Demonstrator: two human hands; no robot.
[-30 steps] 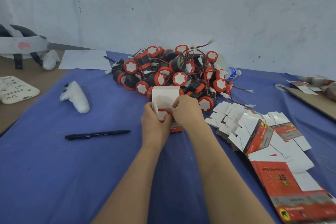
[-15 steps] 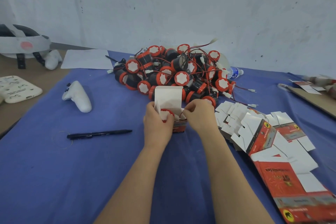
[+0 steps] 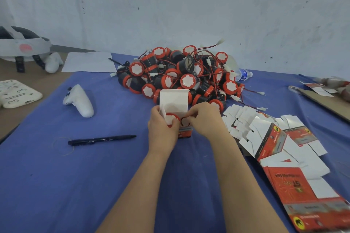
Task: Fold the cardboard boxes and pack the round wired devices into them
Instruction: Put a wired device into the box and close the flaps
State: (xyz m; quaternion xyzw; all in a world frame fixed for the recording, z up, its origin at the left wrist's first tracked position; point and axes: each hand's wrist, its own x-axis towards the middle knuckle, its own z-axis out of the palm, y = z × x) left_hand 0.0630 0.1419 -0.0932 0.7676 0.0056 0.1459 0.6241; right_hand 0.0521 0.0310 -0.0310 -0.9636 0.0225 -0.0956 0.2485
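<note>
Cardboard box [image 3: 185, 133]: stands upright on the blue table [image 3: 113, 176] between the two hands, just in front of the pile. Its red printed front faces the camera and its top is open.
Lid flap [image 3: 174, 100]: white, standing straight up at the far edge of the box, as it did a second ago.
Round wired device [image 3: 171, 119]: sits in the open top of the box with its red-rimmed white face up. A dark loop of wire [image 3: 184, 121] shows beside it inside the opening.
Left hand [image 3: 162, 132]: wrapped round the left side of the box, with the thumb at the device's rim. It is placed as before.
Right hand [image 3: 205, 122]: a second ago it lay over the top of the box. Now it has drawn to the right edge, exposing the wire loop. Its fingers [image 3: 193, 116] are curled and pinch at the top right edge of the box. Whether they hold a small side flap or the wire, I cannot tell.
Pile of devices [image 3: 180, 75]: black and red with tangled red wires, behind the box, unchanged.
Flat boxes [image 3: 265, 134]: unfolded blanks fanned out to the right of the right hand, unchanged.
Pen [image 3: 102, 139]: lying on the table left of the left forearm.
Controller [image 3: 80, 100]: white, farther left, well apart from the box.
</note>
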